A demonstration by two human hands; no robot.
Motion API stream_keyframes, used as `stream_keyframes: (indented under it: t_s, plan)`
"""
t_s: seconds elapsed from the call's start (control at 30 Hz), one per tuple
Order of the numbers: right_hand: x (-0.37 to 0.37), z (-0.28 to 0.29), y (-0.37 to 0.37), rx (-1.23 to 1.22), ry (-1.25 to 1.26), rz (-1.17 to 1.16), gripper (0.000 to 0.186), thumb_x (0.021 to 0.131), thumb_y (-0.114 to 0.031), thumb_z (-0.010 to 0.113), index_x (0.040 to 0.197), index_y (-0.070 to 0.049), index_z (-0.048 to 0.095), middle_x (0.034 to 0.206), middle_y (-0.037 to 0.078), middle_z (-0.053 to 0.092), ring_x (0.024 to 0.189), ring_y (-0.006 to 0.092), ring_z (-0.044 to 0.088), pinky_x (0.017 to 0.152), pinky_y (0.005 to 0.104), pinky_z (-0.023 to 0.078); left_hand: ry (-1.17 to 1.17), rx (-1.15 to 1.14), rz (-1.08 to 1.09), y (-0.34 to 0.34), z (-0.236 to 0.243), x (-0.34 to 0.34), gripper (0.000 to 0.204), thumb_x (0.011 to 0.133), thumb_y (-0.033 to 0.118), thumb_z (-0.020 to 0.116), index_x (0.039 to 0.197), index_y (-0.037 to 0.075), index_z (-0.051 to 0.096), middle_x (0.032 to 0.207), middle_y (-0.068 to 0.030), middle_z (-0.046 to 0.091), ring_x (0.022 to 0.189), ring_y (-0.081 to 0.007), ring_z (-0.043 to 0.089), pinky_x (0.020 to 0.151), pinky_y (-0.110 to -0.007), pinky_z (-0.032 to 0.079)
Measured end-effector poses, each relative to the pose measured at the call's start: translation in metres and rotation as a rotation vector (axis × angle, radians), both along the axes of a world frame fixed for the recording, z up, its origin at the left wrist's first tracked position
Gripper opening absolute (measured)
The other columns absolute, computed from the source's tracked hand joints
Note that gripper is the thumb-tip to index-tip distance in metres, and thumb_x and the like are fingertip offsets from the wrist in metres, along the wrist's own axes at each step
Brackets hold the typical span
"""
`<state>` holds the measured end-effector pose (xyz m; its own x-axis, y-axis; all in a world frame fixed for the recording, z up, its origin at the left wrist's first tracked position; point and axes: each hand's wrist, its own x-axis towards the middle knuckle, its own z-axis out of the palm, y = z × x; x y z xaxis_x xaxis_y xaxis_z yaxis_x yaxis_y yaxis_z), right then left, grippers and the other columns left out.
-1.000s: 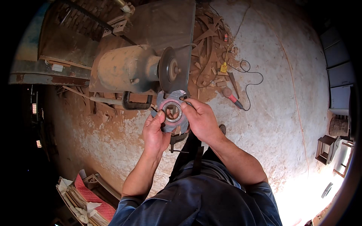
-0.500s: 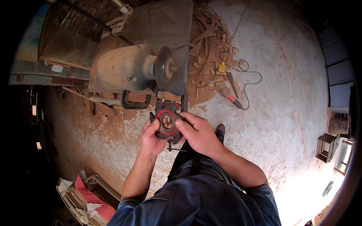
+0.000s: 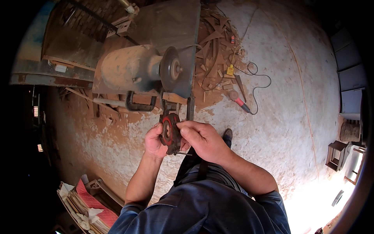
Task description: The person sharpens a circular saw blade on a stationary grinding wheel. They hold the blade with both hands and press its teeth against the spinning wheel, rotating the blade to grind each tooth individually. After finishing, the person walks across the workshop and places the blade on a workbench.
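Between my hands, near the front of the bench, is a dark metal tool part [image 3: 167, 130] with a red ring around a central hole and a thin rod at its lower end. It is turned nearly edge-on. My left hand [image 3: 155, 141] grips its left side, thumb on the rim and the other fingers mostly hidden behind. My right hand [image 3: 203, 141] holds the right side between thumb and bent fingers. Just beyond is a dusty electric motor [image 3: 126, 68] on the bench, with a dark disc [image 3: 168, 66] on its shaft.
Black clamps [image 3: 140, 102] sit along the edge of the metal bench [image 3: 163, 23]. Right of it lie wood offcuts [image 3: 212, 46], a yellow block [image 3: 230, 70] on a cord, and a red-and-black angle grinder [image 3: 239, 102] on the floor. A wooden stool [image 3: 336, 156] stands far right.
The tool part has been turned from facing me to nearly edge-on, its ring now facing left. Both hands keep hold of it, and the right hand has shifted slightly along its edge.
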<state>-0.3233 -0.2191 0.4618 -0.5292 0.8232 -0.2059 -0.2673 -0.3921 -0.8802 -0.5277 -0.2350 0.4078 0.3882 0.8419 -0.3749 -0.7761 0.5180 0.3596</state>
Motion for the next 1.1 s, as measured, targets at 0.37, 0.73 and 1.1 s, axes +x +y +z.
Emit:
stream_keyframes:
  t_s: [0.37, 0.73, 1.1]
  plan:
    - [-0.003, -0.002, 0.006, -0.073, 0.055, 0.047, 0.038, 0.101, -0.029, 0.037, 0.103, 0.003, 0.057, 0.087, 0.007, 0.064, 0.070, 0.0125, 0.062, 0.063, 0.0260, 0.053, -0.083, -0.017, -0.003, -0.007, -0.021, -0.010, 0.039, 0.084, 0.026, 0.065, 0.108, -0.004, 0.059, 0.094, -0.0130, 0.065, 0.080, -0.0244, 0.062, 0.069, -0.037, 0.052]
    - [-0.006, 0.001, 0.004, -0.019, 0.035, 0.047, 0.032, 0.101, -0.025, 0.040, 0.105, 0.002, 0.057, 0.084, 0.006, 0.064, 0.069, 0.0114, 0.062, 0.062, 0.0251, 0.052, -0.186, 0.088, -0.124, -0.003, -0.009, 0.005, 0.049, 0.089, 0.044, 0.052, 0.109, -0.001, 0.059, 0.094, -0.0191, 0.061, 0.073, -0.0345, 0.059, 0.056, -0.042, 0.047]
    - [0.003, 0.005, 0.001, 0.102, -0.137, -0.031, 0.020, 0.091, -0.018, 0.058, 0.096, 0.000, 0.063, 0.069, 0.004, 0.061, 0.060, 0.0084, 0.052, 0.054, 0.0261, 0.043, 0.336, 0.253, -0.055, 0.005, 0.000, -0.020, 0.027, 0.083, 0.016, 0.067, 0.104, 0.001, 0.060, 0.102, -0.0102, 0.065, 0.090, -0.0206, 0.062, 0.080, -0.035, 0.050]
